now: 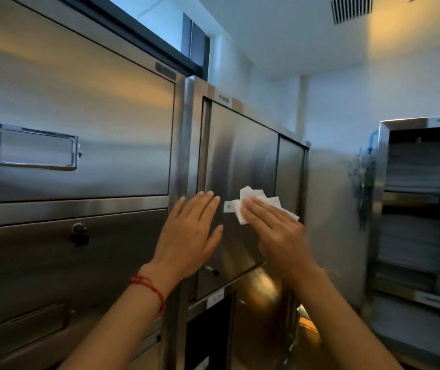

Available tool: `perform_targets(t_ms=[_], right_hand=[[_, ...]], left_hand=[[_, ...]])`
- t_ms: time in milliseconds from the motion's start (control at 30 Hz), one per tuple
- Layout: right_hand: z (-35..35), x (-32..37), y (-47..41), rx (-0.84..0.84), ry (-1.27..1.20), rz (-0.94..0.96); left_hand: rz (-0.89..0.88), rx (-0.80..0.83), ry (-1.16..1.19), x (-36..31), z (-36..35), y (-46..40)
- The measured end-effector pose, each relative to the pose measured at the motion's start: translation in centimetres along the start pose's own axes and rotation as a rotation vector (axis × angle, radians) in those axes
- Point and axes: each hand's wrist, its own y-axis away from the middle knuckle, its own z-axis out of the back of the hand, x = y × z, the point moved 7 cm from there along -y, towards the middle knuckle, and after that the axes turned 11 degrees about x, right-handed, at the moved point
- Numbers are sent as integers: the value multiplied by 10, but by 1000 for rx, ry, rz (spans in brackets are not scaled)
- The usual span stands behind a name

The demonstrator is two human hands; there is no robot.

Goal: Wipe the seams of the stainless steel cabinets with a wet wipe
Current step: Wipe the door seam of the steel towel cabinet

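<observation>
A white wet wipe (250,196) is pressed flat against the door of the middle stainless steel cabinet (240,145) by my right hand (275,228), whose fingers lie stretched over it. My left hand (189,233) rests open and flat on the same door's left part, close to the vertical seam (201,156) at the door's left edge. A red string circles my left wrist. A small white label (228,206) sticks out from under the wipe's left side.
A large steel cabinet (74,116) with a label holder (34,146) and a lock knob (80,233) fills the left. An open steel rack (419,209) with stacked trays stands at the right. A small latch (213,271) sits low on the middle door.
</observation>
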Motion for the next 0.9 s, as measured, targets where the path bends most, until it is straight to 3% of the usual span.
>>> perform_targets(t_ms=[233,500,900], right_hand=[[24,-65,60,55,112,-102],[27,-126,127,313,239,-327],[10,-174,224,497,451,-572]], left_hand=[[-133,68,141,-86,-65,-44],[-273,135,345,-166,-144,-77],[-441,255,518,-237,-251,-96]])
